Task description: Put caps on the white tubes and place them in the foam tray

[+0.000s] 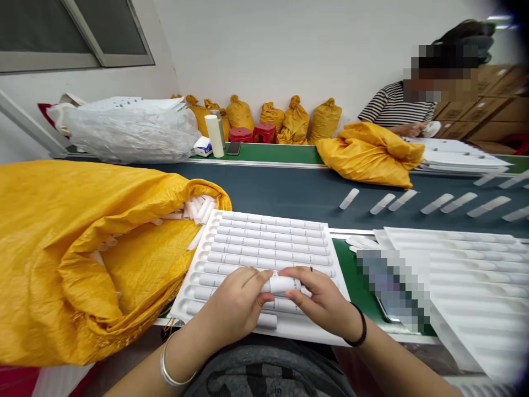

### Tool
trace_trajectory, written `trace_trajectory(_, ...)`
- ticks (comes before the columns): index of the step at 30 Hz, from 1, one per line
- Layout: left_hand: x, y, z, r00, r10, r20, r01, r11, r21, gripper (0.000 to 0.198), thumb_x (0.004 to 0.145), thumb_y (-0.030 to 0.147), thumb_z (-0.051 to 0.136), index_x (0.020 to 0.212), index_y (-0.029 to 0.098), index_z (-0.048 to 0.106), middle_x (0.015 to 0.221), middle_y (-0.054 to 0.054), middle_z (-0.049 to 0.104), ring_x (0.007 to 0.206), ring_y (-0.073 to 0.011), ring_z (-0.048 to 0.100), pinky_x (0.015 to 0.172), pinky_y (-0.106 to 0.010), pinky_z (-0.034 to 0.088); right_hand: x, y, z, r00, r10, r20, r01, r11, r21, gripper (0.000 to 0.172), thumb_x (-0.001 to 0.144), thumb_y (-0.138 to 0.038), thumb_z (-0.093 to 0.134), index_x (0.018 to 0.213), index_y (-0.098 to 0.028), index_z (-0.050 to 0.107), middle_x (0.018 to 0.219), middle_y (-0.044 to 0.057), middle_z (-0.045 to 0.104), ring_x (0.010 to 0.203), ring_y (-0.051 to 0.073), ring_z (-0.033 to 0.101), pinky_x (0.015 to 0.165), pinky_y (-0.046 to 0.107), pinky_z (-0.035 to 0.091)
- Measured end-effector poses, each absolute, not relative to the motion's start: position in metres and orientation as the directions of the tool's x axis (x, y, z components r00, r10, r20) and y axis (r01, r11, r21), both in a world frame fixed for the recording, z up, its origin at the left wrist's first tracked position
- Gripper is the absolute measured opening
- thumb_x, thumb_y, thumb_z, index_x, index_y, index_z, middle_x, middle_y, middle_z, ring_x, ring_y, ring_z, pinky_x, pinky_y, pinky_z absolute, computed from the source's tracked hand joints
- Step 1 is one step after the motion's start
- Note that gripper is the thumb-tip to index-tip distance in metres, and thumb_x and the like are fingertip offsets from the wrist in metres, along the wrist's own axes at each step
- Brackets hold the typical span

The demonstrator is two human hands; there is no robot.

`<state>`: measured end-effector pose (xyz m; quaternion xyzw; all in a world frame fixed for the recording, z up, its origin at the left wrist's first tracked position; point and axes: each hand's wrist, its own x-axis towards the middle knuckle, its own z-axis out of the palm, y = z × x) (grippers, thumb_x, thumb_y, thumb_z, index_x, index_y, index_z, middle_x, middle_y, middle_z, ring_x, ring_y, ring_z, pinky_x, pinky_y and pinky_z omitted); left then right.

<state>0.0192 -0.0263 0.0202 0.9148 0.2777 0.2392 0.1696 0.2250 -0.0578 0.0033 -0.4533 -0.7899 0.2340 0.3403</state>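
Observation:
Short white tubes (285, 284) with small dark print are held between my two hands, above the near part of a white moulded tray (326, 335). My left hand (242, 298) is closed on their left end, thumb below and fingers on top. Closed on the right end is my right hand (320, 295); fingers hide how many tubes are held. Rows of similar printed tubes (268, 242) lie end to end in the tray's grooves. One nearer row, with a tube (266, 321) in it, is partly covered by my left hand and forearm.
Left of the tray, a yellow sack (103, 193) opens onto loose white tubes (200, 208). A dark conveyor belt (268, 193) beyond carries several tubes (438, 204). At right are a phone (388, 303) and white trays (463, 298). A co-worker (397, 107) sits across.

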Motion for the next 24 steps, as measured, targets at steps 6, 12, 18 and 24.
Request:
trace_trajectory(6, -0.023, 0.039, 0.004, 0.520, 0.835, 0.180, 0.727, -0.543, 0.421, 0.049, 0.089, 0.032, 0.047, 0.135, 0.015, 0.041, 0.122, -0.014, 0.057, 0.113, -0.0253, 0.052, 0.097, -0.039, 0.042, 0.265, 0.032, -0.004, -0.168, 0.963, 0.211, 0.928, 0.227, -0.294, 0.023, 0.084, -0.036, 0.060, 0.092, -0.015, 0.065, 0.089, 0.012, 0.061, 0.085, 0.024, 0.057, 0.077, 0.034, 0.045)
trace_trajectory(12, -0.083, 0.136, -0.023, 0.094, 0.995, -0.015, 0.932, -0.083, 0.353, 0.032, 0.080, 0.027, 0.053, 0.105, 0.007, 0.059, 0.102, -0.017, 0.065, 0.092, -0.0268, 0.061, 0.082, -0.034, 0.045, 0.352, 0.131, -0.010, 0.397, 0.917, 0.041, 0.885, -0.371, -0.281, 0.035, 0.087, -0.027, 0.049, 0.109, -0.002, 0.057, 0.094, 0.019, 0.063, 0.089, 0.027, 0.060, 0.073, 0.033, 0.043)
trace_trajectory(18, -0.099, 0.137, -0.042, 0.052, 0.985, -0.166, 0.946, 0.005, 0.324, 0.020, 0.074, 0.028, 0.059, 0.085, 0.012, 0.064, 0.085, -0.009, 0.069, 0.079, -0.0229, 0.061, 0.071, -0.028, 0.045, 0.366, 0.131, 0.001, 0.426, 0.885, -0.190, 0.864, -0.460, -0.203, 0.028, 0.081, -0.028, 0.058, 0.085, -0.001, 0.066, 0.086, 0.022, 0.065, 0.080, 0.028, 0.063, 0.067, 0.035, 0.044)
trace_trajectory(24, -0.105, 0.112, -0.038, 0.113, 0.991, -0.064, 0.948, -0.089, 0.304, 0.030, 0.084, 0.022, 0.043, 0.104, 0.011, 0.063, 0.107, -0.014, 0.063, 0.101, -0.0272, 0.057, 0.089, -0.035, 0.041, 0.279, 0.024, 0.014, 0.106, 0.951, -0.291, 0.932, -0.197, -0.305, 0.029, 0.092, -0.031, 0.042, 0.081, -0.018, 0.066, 0.082, 0.008, 0.067, 0.072, 0.019, 0.062, 0.063, 0.028, 0.044)
